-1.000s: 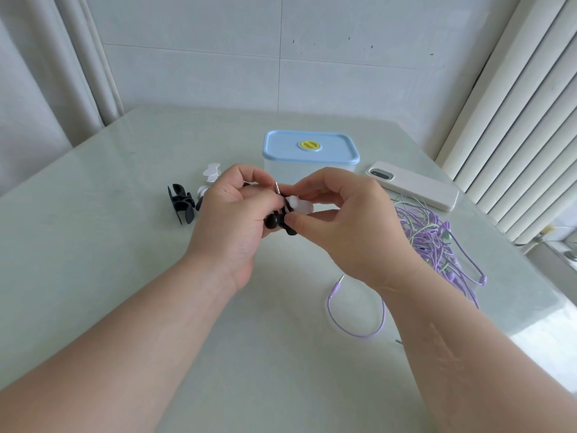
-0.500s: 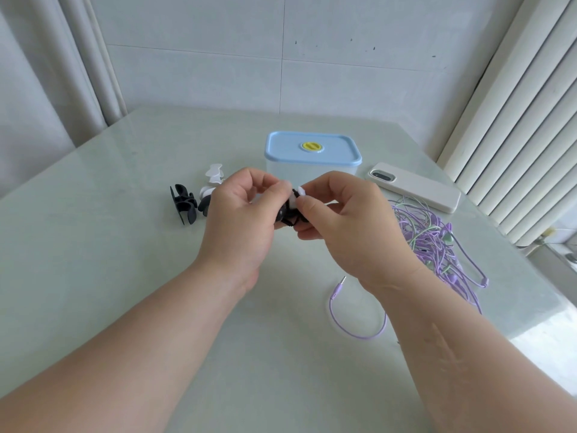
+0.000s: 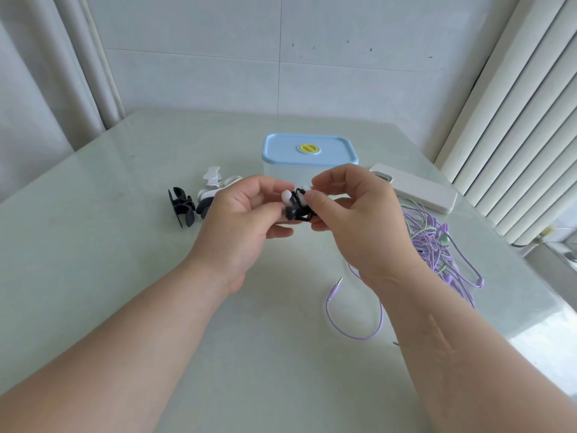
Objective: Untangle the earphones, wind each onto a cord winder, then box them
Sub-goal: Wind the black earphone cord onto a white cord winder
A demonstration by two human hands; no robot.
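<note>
In the head view, our left grip (image 3: 240, 220) and right grip (image 3: 359, 220) both pinch a white cord winder (image 3: 285, 195) wound with black earphones (image 3: 293, 211), above the middle of the surface (image 3: 93, 260). The blue-lid box (image 3: 309, 157) sits behind it, near the far edge. Tangled purple earphones (image 3: 434, 245) lie by the right edge.

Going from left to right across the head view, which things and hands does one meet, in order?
Black cord winder → white cord winders → left hand → white winder with black earphones, held by both hands → right hand → purple earphone tangle. Box and phone overlap others, so left out.
</note>
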